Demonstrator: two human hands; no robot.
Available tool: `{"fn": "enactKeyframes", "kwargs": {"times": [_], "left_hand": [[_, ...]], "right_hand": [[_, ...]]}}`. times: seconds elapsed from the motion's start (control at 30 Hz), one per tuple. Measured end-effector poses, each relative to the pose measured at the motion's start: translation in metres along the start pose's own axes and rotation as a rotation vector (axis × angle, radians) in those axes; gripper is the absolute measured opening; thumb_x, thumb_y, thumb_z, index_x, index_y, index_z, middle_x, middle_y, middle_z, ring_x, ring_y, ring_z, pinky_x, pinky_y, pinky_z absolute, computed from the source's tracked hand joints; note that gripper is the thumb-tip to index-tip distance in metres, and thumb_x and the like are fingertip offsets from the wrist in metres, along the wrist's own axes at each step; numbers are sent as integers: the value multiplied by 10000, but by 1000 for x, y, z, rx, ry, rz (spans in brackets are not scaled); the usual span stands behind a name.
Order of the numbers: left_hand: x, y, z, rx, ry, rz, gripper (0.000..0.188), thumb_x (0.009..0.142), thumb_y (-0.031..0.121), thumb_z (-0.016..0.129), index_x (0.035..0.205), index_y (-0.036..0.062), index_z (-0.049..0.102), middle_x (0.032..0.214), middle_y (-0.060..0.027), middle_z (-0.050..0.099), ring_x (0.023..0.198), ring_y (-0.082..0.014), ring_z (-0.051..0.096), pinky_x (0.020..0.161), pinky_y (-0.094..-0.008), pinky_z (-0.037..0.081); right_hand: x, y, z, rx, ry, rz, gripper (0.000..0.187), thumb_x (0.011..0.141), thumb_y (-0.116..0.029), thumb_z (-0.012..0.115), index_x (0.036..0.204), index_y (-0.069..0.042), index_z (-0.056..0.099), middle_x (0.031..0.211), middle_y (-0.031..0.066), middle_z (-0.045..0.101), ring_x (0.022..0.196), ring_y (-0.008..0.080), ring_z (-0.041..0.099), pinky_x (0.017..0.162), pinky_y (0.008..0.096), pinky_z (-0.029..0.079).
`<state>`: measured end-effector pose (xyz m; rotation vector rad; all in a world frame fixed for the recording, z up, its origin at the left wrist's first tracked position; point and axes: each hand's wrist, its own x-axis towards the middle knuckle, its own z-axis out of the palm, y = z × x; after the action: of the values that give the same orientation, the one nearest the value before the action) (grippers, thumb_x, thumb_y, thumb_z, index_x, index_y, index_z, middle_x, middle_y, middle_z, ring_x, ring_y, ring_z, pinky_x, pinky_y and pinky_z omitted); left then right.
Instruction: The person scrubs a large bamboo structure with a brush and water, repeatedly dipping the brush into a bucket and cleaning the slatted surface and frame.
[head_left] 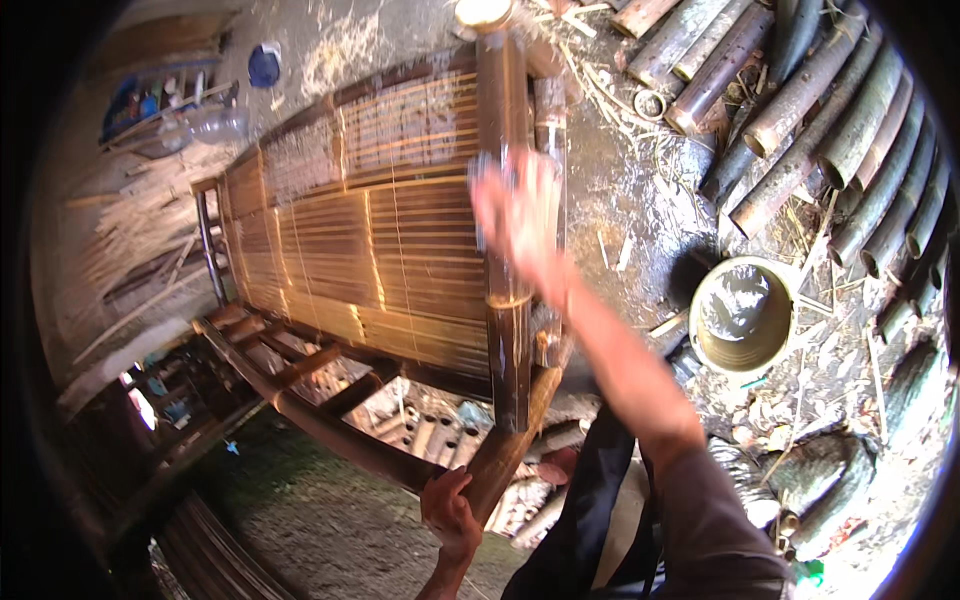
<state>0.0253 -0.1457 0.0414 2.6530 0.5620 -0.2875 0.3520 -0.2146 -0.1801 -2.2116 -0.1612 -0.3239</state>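
Observation:
A brown bamboo bench (420, 215) with a slatted panel and thick pole frame fills the middle. My right hand (525, 205) lies over the thick bamboo pole (508, 340) along the panel's right side. Motion smears its fingers, which look bent over the pole. A pale bluish patch shows at their left edge; what it is I cannot make out. Lower down, my left hand (452, 510) grips the frame near its bottom corner, fingers curled over the pole (500, 465). Wet shine covers parts of the panel and pole.
A pale bucket (745, 318) with sudsy-looking liquid stands to the right on wet ground. Cut bamboo poles (800, 110) are piled at the upper right. At the upper left lie a blue crate (160, 100), a clear bottle (215, 125), and scattered bamboo strips (135, 235).

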Motion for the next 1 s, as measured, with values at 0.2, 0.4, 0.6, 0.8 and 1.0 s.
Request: {"fn": "enactKeyframes", "kwargs": {"times": [0.2,0.4,0.6,0.8,1.0], "left_hand": [[-2,-7,-9,84,28,28,250,928,276,475,900,90,640,903,-59,677,861,-270,631,856,-454,434],[-10,-16,-5,9,138,19,87,787,175,635,862,130,628,852,-33,673,818,-236,637,883,-479,432],[-2,-16,-15,4,199,72,217,755,123,672,941,127,561,833,-40,677,799,-261,643,852,-460,460],[-7,-20,-13,-72,188,-84,258,757,276,644,910,69,672,903,-103,685,815,-283,655,801,-451,492],[2,-8,0,-218,259,-211,563,829,517,555,1057,12,653,963,-165,665,892,-322,639,813,-408,495]], "right_hand": [[114,18,28,-98,118,121,202,855,-293,617,1031,-194,607,1103,159,488,1021,362,475,794,501,434],[135,26,40,-260,-17,-35,201,849,-277,608,1016,-167,587,1077,183,463,976,373,477,773,511,427],[181,34,46,-373,101,-26,240,845,-341,607,1039,-200,598,1042,171,431,927,346,465,759,484,434],[186,47,55,-187,131,-94,282,821,-336,665,988,-110,683,984,174,438,935,330,476,806,423,417],[200,88,58,-119,142,-181,313,847,-370,623,967,-92,705,993,225,467,930,363,499,817,442,413]]}}
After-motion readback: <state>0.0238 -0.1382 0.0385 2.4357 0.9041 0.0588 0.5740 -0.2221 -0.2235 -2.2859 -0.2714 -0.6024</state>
